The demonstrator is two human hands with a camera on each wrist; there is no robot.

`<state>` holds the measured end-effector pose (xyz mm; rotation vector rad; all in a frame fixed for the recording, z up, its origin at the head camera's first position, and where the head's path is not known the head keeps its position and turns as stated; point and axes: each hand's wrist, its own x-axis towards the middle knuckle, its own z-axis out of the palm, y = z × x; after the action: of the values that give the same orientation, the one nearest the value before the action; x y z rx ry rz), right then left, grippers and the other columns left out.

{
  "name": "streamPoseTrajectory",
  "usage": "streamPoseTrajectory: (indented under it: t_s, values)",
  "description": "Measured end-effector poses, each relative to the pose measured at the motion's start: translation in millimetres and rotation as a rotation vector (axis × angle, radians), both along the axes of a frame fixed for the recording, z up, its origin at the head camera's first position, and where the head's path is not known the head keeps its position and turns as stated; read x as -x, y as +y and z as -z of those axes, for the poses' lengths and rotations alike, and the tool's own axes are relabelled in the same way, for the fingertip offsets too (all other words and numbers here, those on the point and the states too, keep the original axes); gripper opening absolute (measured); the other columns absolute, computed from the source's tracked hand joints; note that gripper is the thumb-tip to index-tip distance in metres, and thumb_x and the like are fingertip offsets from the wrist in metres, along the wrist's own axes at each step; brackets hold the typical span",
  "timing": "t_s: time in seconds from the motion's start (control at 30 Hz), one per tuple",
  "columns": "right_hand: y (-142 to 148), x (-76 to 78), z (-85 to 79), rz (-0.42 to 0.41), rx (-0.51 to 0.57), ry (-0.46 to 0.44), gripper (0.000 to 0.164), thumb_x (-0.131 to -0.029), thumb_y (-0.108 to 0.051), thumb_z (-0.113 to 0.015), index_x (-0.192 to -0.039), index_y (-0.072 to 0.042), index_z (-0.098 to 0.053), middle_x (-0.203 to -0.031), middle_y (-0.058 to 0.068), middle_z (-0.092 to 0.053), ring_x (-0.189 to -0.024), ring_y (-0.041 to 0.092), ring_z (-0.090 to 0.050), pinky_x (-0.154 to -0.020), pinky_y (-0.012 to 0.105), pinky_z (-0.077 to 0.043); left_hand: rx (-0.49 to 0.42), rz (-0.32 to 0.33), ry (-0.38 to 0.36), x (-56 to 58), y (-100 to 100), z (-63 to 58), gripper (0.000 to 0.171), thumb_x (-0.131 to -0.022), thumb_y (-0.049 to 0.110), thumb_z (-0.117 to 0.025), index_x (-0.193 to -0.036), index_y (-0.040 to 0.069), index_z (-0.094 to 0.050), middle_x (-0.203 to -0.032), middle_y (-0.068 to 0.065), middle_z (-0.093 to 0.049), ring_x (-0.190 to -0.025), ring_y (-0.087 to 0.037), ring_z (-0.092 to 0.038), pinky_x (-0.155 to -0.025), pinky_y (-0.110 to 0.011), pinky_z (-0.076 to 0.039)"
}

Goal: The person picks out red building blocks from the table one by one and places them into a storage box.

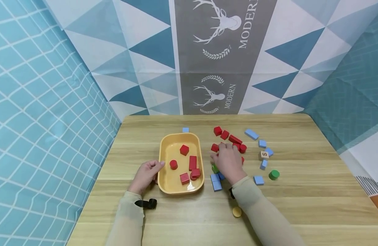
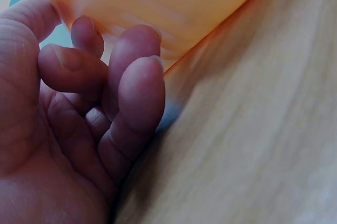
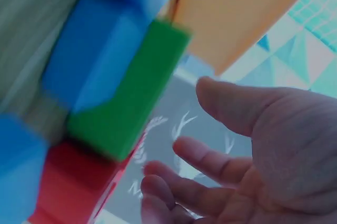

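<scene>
A yellow tray (image 1: 160, 188) stands on the table with several red blocks inside, among them a cube (image 1: 184, 150) and a cylinder (image 1: 173, 164). My left hand (image 1: 146, 175) holds its left side, thumb over the rim and curled fingers against the outer wall. Over the loose blocks right of the tray is my right hand (image 1: 229, 160), its fingers apart and loosely bent with nothing between them in the right wrist view. A green block (image 3: 131, 92), blue blocks (image 3: 95, 50) and a red block (image 3: 73, 179) lie beside that hand. Parts of the red pile are hidden under it.
Beyond the right hand lie red blocks (image 1: 235, 139). Blue blocks (image 1: 251, 134), a lettered wooden cube (image 1: 264, 155) and a green cylinder (image 1: 274, 175) are scattered to the right. A yellow round piece (image 1: 236, 212) lies near the right forearm. One blue block (image 1: 185, 130) sits behind the tray.
</scene>
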<state>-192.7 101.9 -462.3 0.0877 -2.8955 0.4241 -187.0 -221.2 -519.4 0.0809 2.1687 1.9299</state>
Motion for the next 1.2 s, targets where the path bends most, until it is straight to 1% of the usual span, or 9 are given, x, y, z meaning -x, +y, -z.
streamPoseTrajectory:
  t_s: [0.13,0.4,0.67,0.77,0.87,0.97,1.03,1.1,1.2]
  values:
    - [7,6.7,2.2,0.036,-0.106,-0.136,0.047,-0.086,-0.044,-0.073,-0.109,-0.003,-0.066,-0.099,0.016,-0.066,-0.087,0.033,-0.051,-0.079,0.047,-0.048,-0.011,0.015,0.001,-0.8,0,-0.5,0.054,-0.095,0.042,-0.066,-0.085,-0.01,-0.053,-0.05,0.002,-0.042,-0.045,-0.016,-0.046,-0.041,-0.023,-0.044]
    - [4,8.8,6.7,0.017,-0.053,-0.204,0.026,-0.087,-0.03,-0.075,-0.098,-0.008,-0.068,-0.09,0.011,-0.061,-0.082,0.029,-0.052,-0.072,0.047,-0.052,-0.035,0.028,-0.005,-0.1,1,-2.1,0.051,-0.096,0.038,-0.065,-0.086,-0.01,-0.053,-0.052,0.0,-0.043,-0.046,-0.016,-0.047,-0.041,-0.023,-0.045]
    - [2,8.5,7.3,0.0,0.021,-0.203,0.022,-0.088,-0.022,-0.075,-0.099,-0.006,-0.066,-0.082,0.009,-0.06,-0.07,0.022,-0.055,-0.057,0.037,-0.054,-0.024,0.011,-0.017,-0.6,0,-1.9,0.056,-0.095,0.04,-0.065,-0.089,-0.014,-0.054,-0.053,-0.002,-0.043,-0.046,-0.017,-0.047,-0.041,-0.024,-0.045]
    - [-2,4.6,1.2,-0.03,0.077,-0.123,0.021,-0.09,-0.022,-0.074,-0.101,-0.006,-0.067,-0.084,0.008,-0.062,-0.07,0.022,-0.056,-0.059,0.037,-0.055,-0.022,0.01,-0.018,-0.9,0,-1.6,0.053,-0.096,0.04,-0.064,-0.088,-0.012,-0.054,-0.053,-0.003,-0.043,-0.046,-0.017,-0.047,-0.041,-0.024,-0.045]
    - [-10,-2.8,-11.9,-0.119,0.181,0.037,0.02,-0.091,-0.021,-0.073,-0.104,-0.007,-0.068,-0.093,0.008,-0.065,-0.08,0.021,-0.057,-0.069,0.038,-0.057,-0.025,0.001,-0.02,-1.2,0,-1.5,0.053,-0.095,0.041,-0.065,-0.087,-0.011,-0.055,-0.052,-0.003,-0.043,-0.046,-0.018,-0.047,-0.041,-0.024,-0.045]
    - [-25,-13.3,-22.2,-0.287,0.275,0.209,0.02,-0.09,-0.017,-0.073,-0.106,-0.008,-0.068,-0.103,0.006,-0.066,-0.094,0.02,-0.056,-0.081,0.04,-0.055,-0.025,-0.006,-0.017,-1.6,0,-1.4,0.053,-0.093,0.043,-0.067,-0.085,-0.007,-0.056,-0.051,-0.002,-0.043,-0.046,-0.017,-0.047,-0.041,-0.024,-0.045]
    - [-39,-21.3,-22.6,-0.414,0.31,0.272,0.019,-0.09,-0.016,-0.073,-0.106,-0.008,-0.068,-0.105,0.004,-0.066,-0.099,0.018,-0.055,-0.087,0.04,-0.053,-0.026,-0.002,-0.016,-1.4,0,-1.0,0.052,-0.093,0.043,-0.067,-0.085,-0.007,-0.056,-0.051,-0.001,-0.043,-0.046,-0.017,-0.047,-0.041,-0.024,-0.045]
    - [-54,-30.1,-17.0,-0.527,0.307,0.274,0.019,-0.091,-0.016,-0.072,-0.107,-0.009,-0.067,-0.107,0.002,-0.065,-0.102,0.016,-0.054,-0.09,0.038,-0.051,-0.028,0.004,-0.012,-1.2,0,-0.8,0.051,-0.094,0.042,-0.066,-0.085,-0.007,-0.056,-0.051,0.0,-0.043,-0.046,-0.017,-0.047,-0.041,-0.023,-0.045]
    - [-75,-41.4,-2.8,-0.634,0.259,0.183,0.021,-0.094,-0.021,-0.068,-0.112,-0.011,-0.065,-0.111,-0.001,-0.063,-0.106,0.011,-0.051,-0.093,0.034,-0.05,-0.034,0.013,-0.011,-0.8,0,-0.7,0.05,-0.095,0.041,-0.065,-0.085,-0.008,-0.056,-0.052,-0.001,-0.043,-0.045,-0.016,-0.047,-0.041,-0.023,-0.045]
